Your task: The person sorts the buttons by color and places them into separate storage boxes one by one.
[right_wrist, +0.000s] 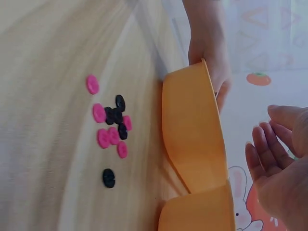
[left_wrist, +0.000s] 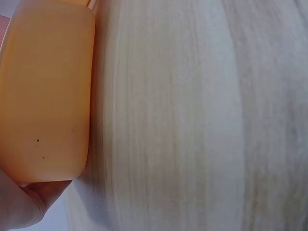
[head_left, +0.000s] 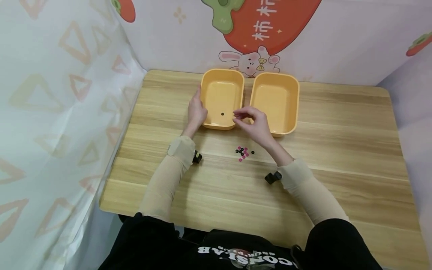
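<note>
My left hand [head_left: 197, 112] grips the left side of a yellow plastic box [head_left: 222, 71] near its front corner. Inside that box, one small black button [head_left: 222, 114] lies near the front. Over the box's right rim hovers my right hand [head_left: 254, 122], its fingers gently bent and the thumb apart, with nothing visible between them. In the right wrist view this hand [right_wrist: 281, 159] is above the rim. On the table in front of the boxes lies a loose cluster of pink buttons [right_wrist: 98, 113] and black buttons [right_wrist: 120, 103], with one black button [right_wrist: 109, 178] a little apart.
A second yellow box [head_left: 294, 101] stands just right of the first, a narrow gap between them. Both are near the back edge of the wooden table [head_left: 344, 150], close to a printed wall covering [head_left: 189, 41]. A pale curtain [head_left: 67, 123] hangs at the left.
</note>
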Demonstrator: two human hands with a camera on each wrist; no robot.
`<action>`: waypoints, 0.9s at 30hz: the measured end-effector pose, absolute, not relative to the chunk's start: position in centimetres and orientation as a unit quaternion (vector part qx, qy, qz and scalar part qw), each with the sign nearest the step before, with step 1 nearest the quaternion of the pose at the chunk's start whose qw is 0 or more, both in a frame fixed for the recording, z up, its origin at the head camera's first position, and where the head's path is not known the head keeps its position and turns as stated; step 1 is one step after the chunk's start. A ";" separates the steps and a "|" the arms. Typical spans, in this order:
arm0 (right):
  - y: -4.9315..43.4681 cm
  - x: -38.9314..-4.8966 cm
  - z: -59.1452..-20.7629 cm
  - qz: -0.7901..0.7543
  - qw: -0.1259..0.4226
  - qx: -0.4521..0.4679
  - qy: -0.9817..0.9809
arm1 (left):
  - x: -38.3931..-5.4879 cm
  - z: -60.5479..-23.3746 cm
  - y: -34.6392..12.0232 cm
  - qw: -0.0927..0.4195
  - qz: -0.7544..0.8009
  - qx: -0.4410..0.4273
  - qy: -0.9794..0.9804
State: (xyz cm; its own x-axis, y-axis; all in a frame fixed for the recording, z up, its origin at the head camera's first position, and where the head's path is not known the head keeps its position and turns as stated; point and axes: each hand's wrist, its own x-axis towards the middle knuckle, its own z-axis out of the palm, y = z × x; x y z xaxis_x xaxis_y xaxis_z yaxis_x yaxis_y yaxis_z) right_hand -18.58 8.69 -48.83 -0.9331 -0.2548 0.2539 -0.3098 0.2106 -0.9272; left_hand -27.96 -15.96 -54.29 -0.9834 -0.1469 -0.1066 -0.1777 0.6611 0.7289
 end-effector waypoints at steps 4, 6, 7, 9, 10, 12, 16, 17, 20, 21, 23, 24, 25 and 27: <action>9.7 -16.9 -49.0 0.610 0.029 0.187 -0.769 | -28.1 -54.0 -16.0 0.024 0.407 -0.090 0.909; 10.1 -15.9 -49.3 0.610 0.030 0.193 -0.768 | -28.1 -54.2 -16.1 0.021 0.408 -0.085 0.909; 10.4 -15.4 -49.5 0.610 0.030 0.196 -0.767 | -28.0 -54.3 -16.1 0.019 0.409 -0.082 0.909; 10.7 -14.4 -50.1 0.599 0.027 0.206 -0.773 | -28.0 -54.8 -16.2 0.009 0.408 -0.074 0.910; 10.9 -13.9 -50.5 0.592 0.023 0.213 -0.777 | -27.9 -54.8 -16.2 0.007 0.409 -0.072 0.910; 11.2 -13.1 -51.3 0.570 0.015 0.231 -0.788 | -27.1 -53.9 -15.9 0.006 0.413 -0.069 0.908; 11.5 -12.4 -53.4 0.516 -0.010 0.273 -0.812 | -25.4 -51.6 -15.2 0.006 0.417 -0.069 0.906; 11.6 -12.3 -53.8 0.504 -0.018 0.279 -0.817 | -25.1 -51.3 -15.0 0.006 0.416 -0.071 0.907; 11.6 -12.4 -54.7 0.483 -0.043 0.280 -0.828 | -25.3 -51.6 -15.1 0.009 0.417 -0.074 0.906; 11.6 -12.4 -54.9 0.479 -0.051 0.275 -0.832 | -25.3 -51.6 -15.2 0.014 0.418 -0.076 0.905; 11.6 -12.4 -54.7 0.473 -0.069 0.260 -0.839 | -25.7 -52.1 -15.3 0.020 0.417 -0.081 0.905; 11.6 -12.4 -54.7 0.470 -0.073 0.257 -0.842 | -25.8 -52.2 -15.4 0.021 0.415 -0.080 0.906; 11.5 -12.4 -54.7 0.468 -0.076 0.252 -0.844 | -26.1 -52.4 -15.4 0.023 0.410 -0.083 0.908; 11.5 -12.5 -54.6 0.461 -0.075 0.249 -0.849 | -26.5 -52.9 -15.6 0.021 0.400 -0.083 0.912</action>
